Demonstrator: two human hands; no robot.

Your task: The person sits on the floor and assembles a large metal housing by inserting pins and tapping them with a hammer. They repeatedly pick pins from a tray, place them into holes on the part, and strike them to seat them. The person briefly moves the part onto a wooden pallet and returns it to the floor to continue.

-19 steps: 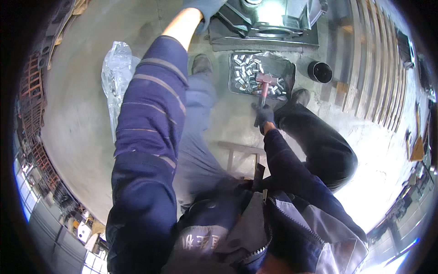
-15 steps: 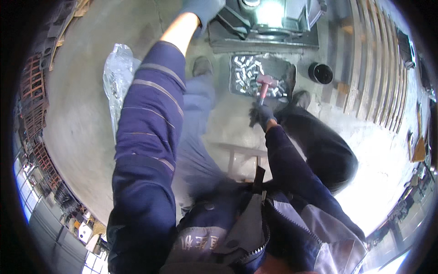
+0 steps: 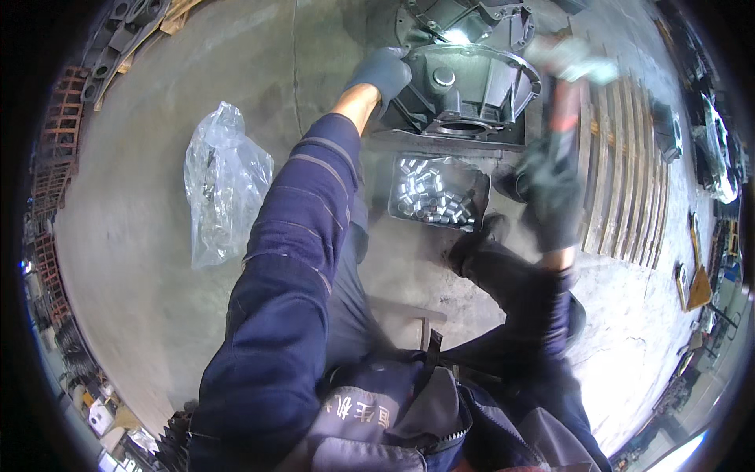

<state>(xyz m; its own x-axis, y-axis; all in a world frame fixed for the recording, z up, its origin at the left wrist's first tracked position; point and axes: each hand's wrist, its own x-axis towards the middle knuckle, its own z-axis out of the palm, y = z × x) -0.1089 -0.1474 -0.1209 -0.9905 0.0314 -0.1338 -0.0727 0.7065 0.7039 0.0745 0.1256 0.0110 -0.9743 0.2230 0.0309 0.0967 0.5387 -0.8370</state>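
Observation:
A grey cast-metal housing, bell-shaped with a ribbed flange, stands in front of me, with another similar casting just behind it. My left hand, in a grey glove, is closed at the housing's left edge; its fingertips are partly hidden. In my gloved right hand, a hammer with a reddish handle is raised to the right of the housing. Motion blurs both the hammer head and that hand. Below the housing, a dark tray holds several short silvery metal sleeves.
A clear plastic bag lies on the concrete floor at left. Wooden slats lie at right, beside the raised arm. A dark round container is partly covered by my right hand. My legs straddle the space before the tray.
My right hand has lifted the hammer from over the tray up to the right of the housing. The view has shifted, showing more of the castings and my left hand at the edge.

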